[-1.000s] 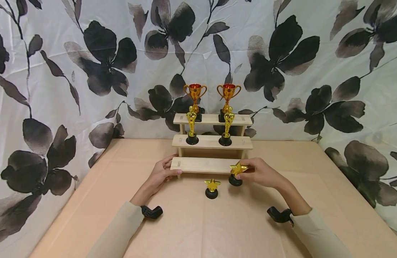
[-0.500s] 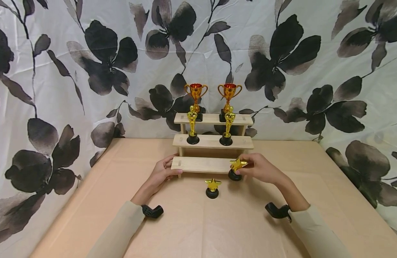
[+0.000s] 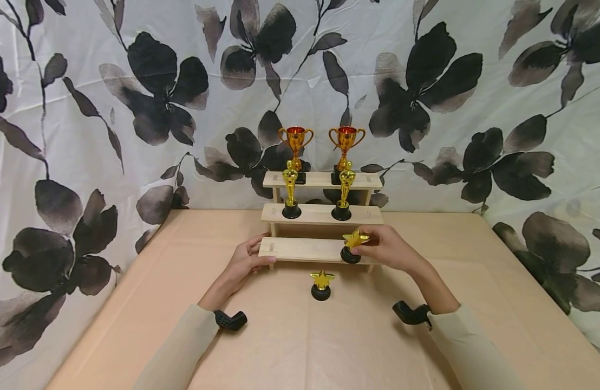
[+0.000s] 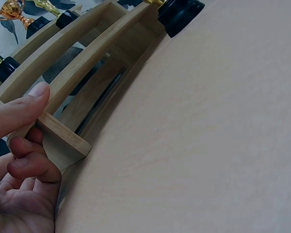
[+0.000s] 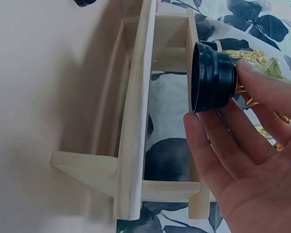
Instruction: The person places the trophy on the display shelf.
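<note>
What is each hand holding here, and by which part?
The right hand pinches a star trophy by its gold star top. The left hand grips the wooden stepped shelf at its bottom step's left end.

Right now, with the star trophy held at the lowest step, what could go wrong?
The star trophy in the right hand hangs at the bottom shelf's front right edge; set down there, it might tip off. The stand could shift if bumped, though the left hand grips its left end. A jolt might topple the figure trophies above.
</note>
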